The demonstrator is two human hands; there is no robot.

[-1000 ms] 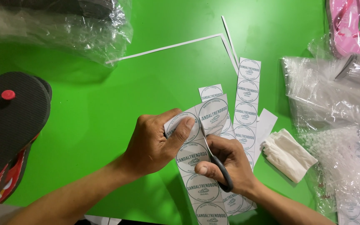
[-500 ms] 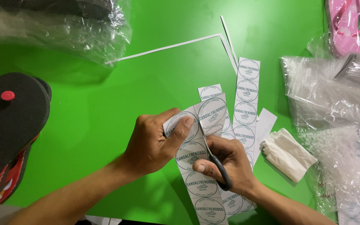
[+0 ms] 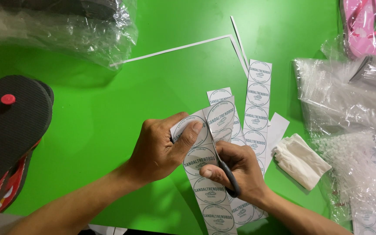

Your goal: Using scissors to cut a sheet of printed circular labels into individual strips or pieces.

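Left hand [image 3: 159, 150] pinching label sheet [image 3: 207, 169], thumb on top. Right hand [image 3: 236, 169] closed round scissors [image 3: 225, 167], blades in sheet. Cut label strip [image 3: 257, 102] at 1 o'clock on green worktop [image 3: 109, 113]. Folded white cloth [image 3: 301, 161] at 3 o'clock.

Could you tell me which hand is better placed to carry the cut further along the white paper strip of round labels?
The right hand: it holds the black-handled scissors, blades already in the strip. The left hand pinches the strip's upper end.
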